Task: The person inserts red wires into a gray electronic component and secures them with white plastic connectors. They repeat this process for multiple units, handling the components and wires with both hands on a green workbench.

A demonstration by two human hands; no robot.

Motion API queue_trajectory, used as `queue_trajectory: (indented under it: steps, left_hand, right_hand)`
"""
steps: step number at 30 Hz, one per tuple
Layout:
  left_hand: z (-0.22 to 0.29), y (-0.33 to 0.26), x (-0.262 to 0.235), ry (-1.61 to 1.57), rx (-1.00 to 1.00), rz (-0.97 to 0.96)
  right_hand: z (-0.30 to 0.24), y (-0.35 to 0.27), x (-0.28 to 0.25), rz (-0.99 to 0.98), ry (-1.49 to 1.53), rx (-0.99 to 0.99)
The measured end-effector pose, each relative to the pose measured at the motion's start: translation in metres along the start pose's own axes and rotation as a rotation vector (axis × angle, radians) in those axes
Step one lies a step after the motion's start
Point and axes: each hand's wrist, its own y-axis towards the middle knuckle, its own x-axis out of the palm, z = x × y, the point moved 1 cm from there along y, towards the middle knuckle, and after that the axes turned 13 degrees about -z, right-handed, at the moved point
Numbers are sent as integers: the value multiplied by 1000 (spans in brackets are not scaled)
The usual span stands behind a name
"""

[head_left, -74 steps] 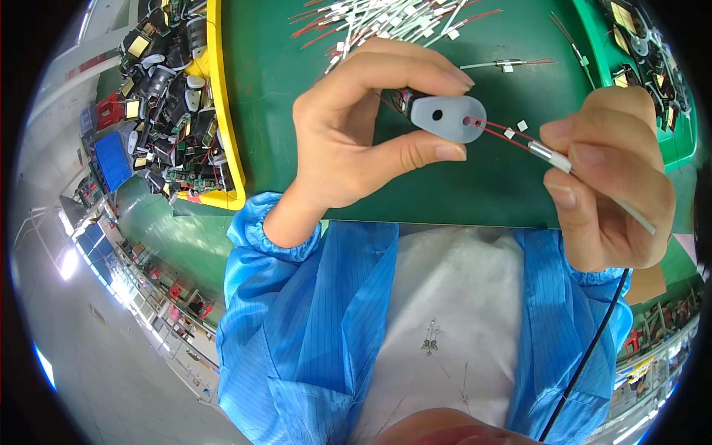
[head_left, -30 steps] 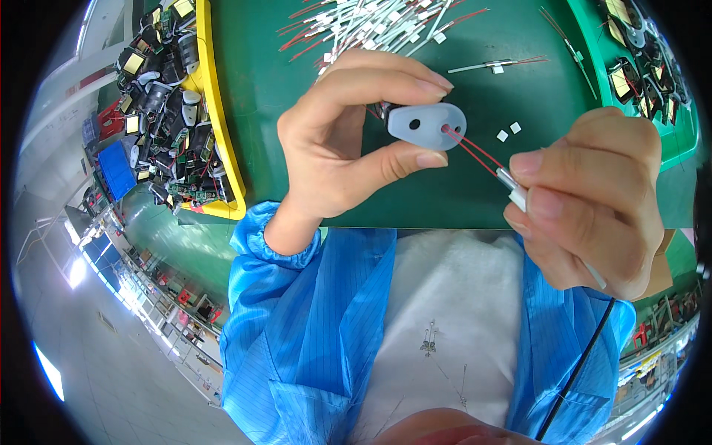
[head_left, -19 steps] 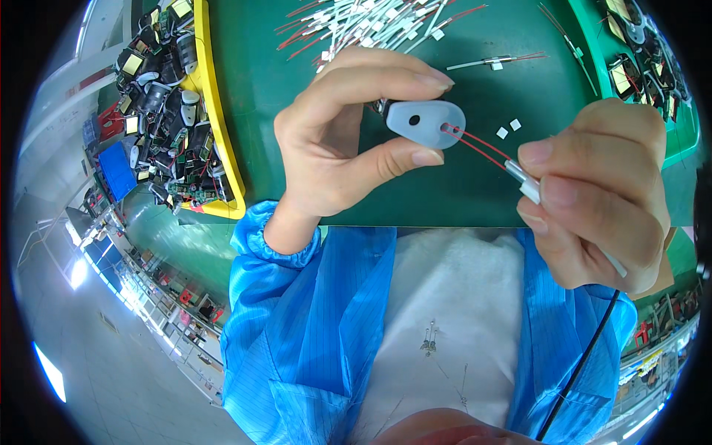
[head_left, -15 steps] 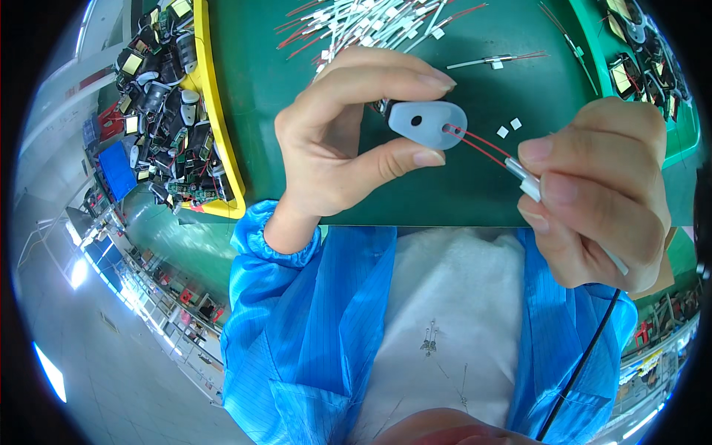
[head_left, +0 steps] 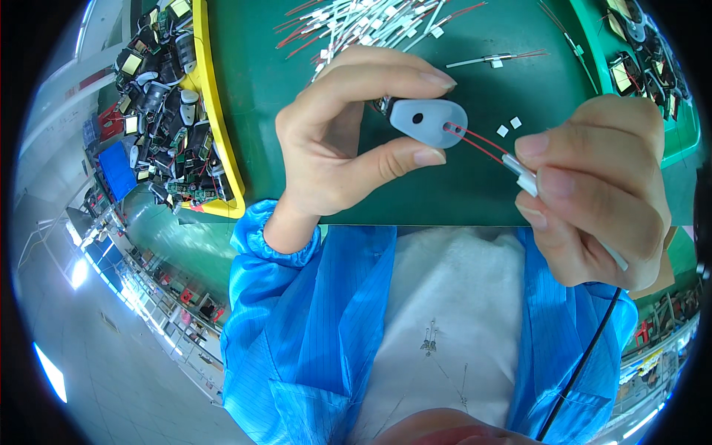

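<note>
Between thumb and forefinger, my left hand (head_left: pixel 345 133) grips a pale grey-blue oval plastic housing (head_left: pixel 429 122) with a dark hole in its face. Two thin red wires (head_left: pixel 478 141) enter a second hole at the housing's right end. They lead from a thin white-sleeved wire lead (head_left: pixel 525 178) with a small white tab, pinched in the fingers of my right hand (head_left: pixel 601 185). The lead's white tail sticks out below those fingers. Part of the housing's back is hidden behind my left fingers.
A pile of white leads with red wires (head_left: pixel 378 26) lies at the back of the green table (head_left: pixel 259 89). One single lead (head_left: pixel 495 61) and two small white squares (head_left: pixel 509 127) lie nearer. A yellow bin (head_left: pixel 226 141) at left and a green bin (head_left: pixel 593 37) at right hold electronic parts.
My right hand and the lead have shifted slightly toward the housing, and the red wires between them look a little shorter. My left hand has barely moved.
</note>
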Motion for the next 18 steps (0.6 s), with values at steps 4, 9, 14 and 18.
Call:
queue_trajectory:
  steps: [4,9,14,18]
  left_hand:
    - [2,-2,3,3,-12,48]
    - [1,-1,1,18,2,36]
    - [5,1,4,12,-25,-14]
    - [6,-1,7,11,-34,4]
  right_hand:
    - [1,1,0,-17,3,-15]
    - [2,5,2,30,11,-28]
    - [5,11,21,176,58,-7]
    - [10,18,22,152,91,18]
